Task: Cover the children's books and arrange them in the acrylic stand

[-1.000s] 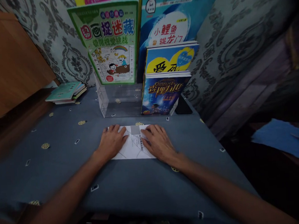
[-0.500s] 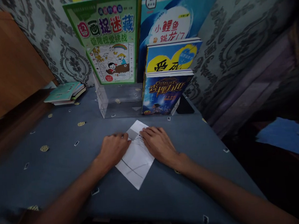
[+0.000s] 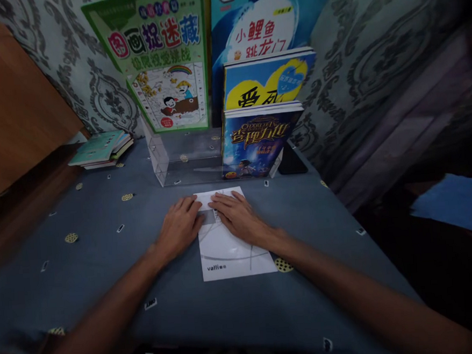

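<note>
Your L hand (image 3: 181, 226) rests on the paper's (image 3: 227, 256) L edge, nr its far end, fingers a bit bent; grip released, not wrapped round anything. Your R hand (image 3: 239, 218) lies across the paper's far R part, fingers spread, grip loose too. Paper's flat on the counter (image 3: 105, 267), dark print nr its bottom L corner; can't see what's under your fingers. Just beyond: clear stand (image 3: 191, 170) w/ blue bk (image 3: 253, 143) on R, green bk (image 3: 171, 57) upper L. Bk pile (image 3: 99, 149) far L; blue cloth (image 3: 456, 207) well apart, far R.
</note>
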Demonstrator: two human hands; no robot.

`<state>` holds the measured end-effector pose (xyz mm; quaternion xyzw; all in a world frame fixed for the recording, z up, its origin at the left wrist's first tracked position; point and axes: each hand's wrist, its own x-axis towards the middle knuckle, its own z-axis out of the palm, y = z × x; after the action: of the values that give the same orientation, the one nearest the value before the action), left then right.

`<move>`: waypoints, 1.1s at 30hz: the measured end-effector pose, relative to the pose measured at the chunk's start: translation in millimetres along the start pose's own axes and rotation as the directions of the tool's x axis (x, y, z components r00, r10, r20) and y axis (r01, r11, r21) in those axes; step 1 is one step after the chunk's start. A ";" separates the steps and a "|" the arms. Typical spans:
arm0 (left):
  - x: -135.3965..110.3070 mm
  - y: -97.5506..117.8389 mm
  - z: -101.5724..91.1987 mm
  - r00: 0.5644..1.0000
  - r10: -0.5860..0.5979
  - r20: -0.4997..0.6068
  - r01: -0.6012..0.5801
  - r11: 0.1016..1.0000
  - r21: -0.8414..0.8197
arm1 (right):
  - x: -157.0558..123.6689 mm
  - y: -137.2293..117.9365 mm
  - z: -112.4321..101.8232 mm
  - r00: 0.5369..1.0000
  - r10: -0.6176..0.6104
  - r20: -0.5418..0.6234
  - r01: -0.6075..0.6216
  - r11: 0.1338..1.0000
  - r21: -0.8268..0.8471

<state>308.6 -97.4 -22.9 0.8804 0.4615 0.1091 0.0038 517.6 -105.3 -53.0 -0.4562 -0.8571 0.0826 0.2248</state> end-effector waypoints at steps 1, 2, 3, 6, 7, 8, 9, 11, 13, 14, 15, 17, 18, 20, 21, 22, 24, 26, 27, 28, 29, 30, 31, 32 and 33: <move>0.8 -3.1 4.1 1.000 0.018 -0.020 -0.018 1.000 -0.010 | 0.0 -0.6 -0.2 1.000 0.002 0.002 -0.002 1.000 -0.003; 1.7 -5.3 7.1 0.999 0.027 -0.028 -0.028 0.999 -0.016 | 0.0 -1.1 -0.4 1.000 0.006 0.004 -0.006 1.000 -0.007; 2.7 -6.7 9.1 0.999 0.031 -0.025 -0.031 0.999 -0.016 | 0.1 -1.4 -0.4 1.000 0.009 0.007 -0.009 1.000 -0.012; 5.7 -7.2 9.6 1.000 0.030 -0.008 -0.030 0.999 -0.010 | -0.2 -1.1 -0.1 1.000 0.016 0.009 -0.016 1.000 -0.022; 6.5 -6.6 8.8 0.999 0.032 -0.007 -0.032 0.999 -0.008 | -0.5 -0.8 0.1 1.000 0.016 0.006 -0.016 1.000 -0.023; 7.0 -6.0 8.0 0.999 0.033 -0.007 -0.033 0.999 -0.006 | -0.7 -0.6 0.3 1.000 0.015 0.003 -0.014 1.000 -0.023; 7.3 -5.3 7.4 0.999 0.035 -0.007 -0.035 0.999 -0.003 | -0.7 -0.4 0.4 1.000 0.012 0.002 -0.012 1.000 -0.024; 7.3 -4.3 6.9 0.999 0.031 -0.007 -0.031 1.000 0.001 | 0.3 -0.6 0.5 1.000 0.010 0.004 -0.010 1.000 -0.027; 6.8 -3.9 7.4 1.000 0.023 -0.008 -0.023 1.000 0.003 | 2.9 -1.8 0.3 1.000 0.011 0.005 -0.011 0.999 -0.032; 6.5 -3.8 7.9 1.000 0.021 -0.010 -0.021 1.000 0.002 | 4.7 -2.8 0.0 1.000 0.009 0.009 -0.008 0.999 -0.032; 6.3 -3.9 8.5 1.000 0.021 -0.012 -0.021 1.000 -0.001 | 6.7 -3.9 -0.3 1.000 0.005 0.016 -0.004 0.999 -0.033; 6.0 -4.1 9.9 1.000 0.024 -0.013 -0.024 1.000 -0.004 | 10.3 -6.3 -1.0 0.999 -0.004 0.039 0.006 0.999 -0.035; 6.0 -4.3 10.8 1.000 0.025 -0.012 -0.025 1.000 -0.003 | 11.6 -7.4 -1.2 0.999 -0.006 0.053 0.008 0.999 -0.037; 6.0 -4.6 12.6 1.000 0.022 -0.013 -0.022 1.000 0.003 | 12.5 -9.0 -1.3 0.998 0.008 0.065 -0.005 0.999 -0.046; 5.9 -4.7 13.5 1.000 0.019 -0.016 -0.019 1.000 0.007 | 12.1 -9.4 -1.3 0.998 0.019 0.061 -0.015 0.998 -0.054; 5.8 -4.9 14.4 1.000 0.018 -0.020 -0.018 1.000 0.010 | 11.0 -9.5 -1.2 0.998 0.031 0.053 -0.027 0.998 -0.064; 5.6 -5.2 15.9 0.999 0.020 -0.025 -0.019 1.000 0.015 | 7.4 -8.4 -1.7 0.998 0.062 0.032 -0.059 0.995 -0.086; 5.5 -5.5 16.8 1.000 0.018 -0.020 -0.018 1.000 0.020 | 2.5 -5.5 -3.7 0.994 0.104 0.020 -0.101 0.989 -0.108; 5.4 -5.6 17.1 1.000 0.016 -0.015 -0.016 1.000 0.020 | -0.1 -3.3 -5.4 0.992 0.128 0.018 -0.125 0.985 -0.118; 5.4 -5.6 17.5 1.000 0.015 -0.010 -0.015 1.000 0.020 | -2.6 -0.8 -7.5 0.988 0.156 0.015 -0.153 0.980 -0.128; 5.4 -5.7 17.8 1.000 0.015 -0.007 -0.015 1.000 0.020 | -5.0 2.0 -9.8 0.983 0.184 0.010 -0.181 0.974 -0.135; 5.4 -5.8 18.2 1.000 0.015 -0.006 -0.015 1.000 0.020 | -7.1 4.7 -12.2 0.978 0.209 0.006 -0.206 0.969 -0.139; 5.4 -6.1 18.6 1.000 0.016 -0.006 -0.016 1.000 0.021 | -8.7 7.0 -14.5 0.974 0.228 0.003 -0.226 0.964 -0.139; 5.3 -6.5 19.0 1.000 0.017 -0.007 -0.017 1.000 0.021 | -9.9 8.8 -16.5 0.971 0.240 -0.001 -0.238 0.962 -0.136; 5.1 -7.2 19.2 1.000 0.019 -0.009 -0.019 1.000 0.021 | -10.6 9.9 -18.1 0.970 0.242 -0.004 -0.241 0.962 -0.132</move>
<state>309.2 -87.3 -41.4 0.8842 0.4543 0.1084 -0.0087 538.5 -109.5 -43.7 -0.5706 -0.7999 0.0556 0.1775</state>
